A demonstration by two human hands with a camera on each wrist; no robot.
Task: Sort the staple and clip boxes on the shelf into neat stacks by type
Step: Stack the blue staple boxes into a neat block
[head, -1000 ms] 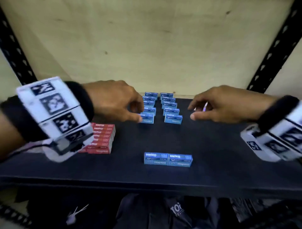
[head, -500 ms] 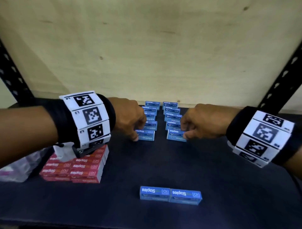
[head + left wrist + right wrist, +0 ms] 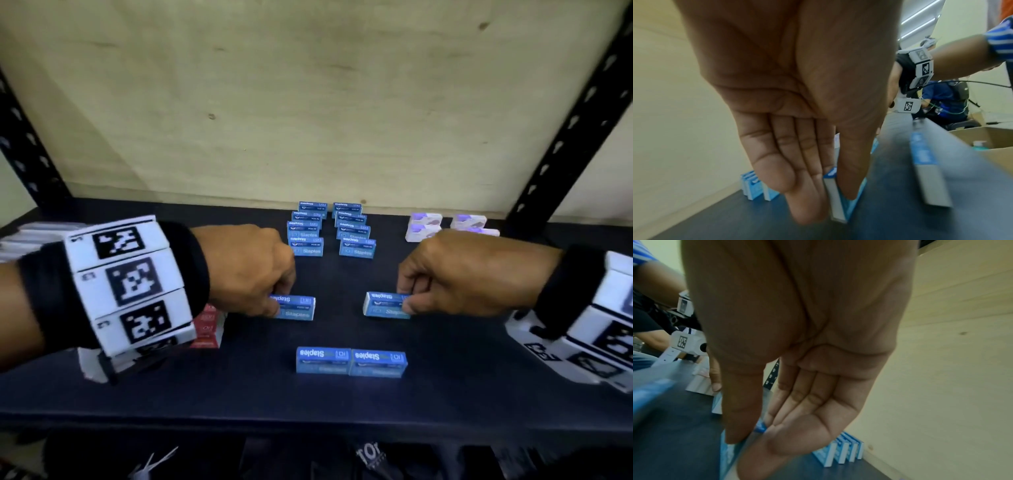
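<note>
My left hand (image 3: 270, 301) pinches a blue staple box (image 3: 298, 307) between thumb and fingers, mid-shelf; the left wrist view shows the same box (image 3: 835, 199) on edge in that pinch. My right hand (image 3: 411, 301) pinches another blue staple box (image 3: 382, 304) the same way, seen also in the right wrist view as a blue box (image 3: 729, 456). Behind them, two rows of blue staple boxes (image 3: 330, 228) stand on edge toward the back wall. Two blue boxes (image 3: 351, 362) lie end to end near the front edge.
A stack of red staple boxes (image 3: 207, 329) sits at the left, partly behind my left wrist. White and purple clip boxes (image 3: 445, 224) stand at the back right. The dark shelf (image 3: 445, 377) is framed by black uprights (image 3: 565, 137).
Both hands have each taken the front box from its row and drawn it toward the front of the shelf. The rows are one box shorter.
</note>
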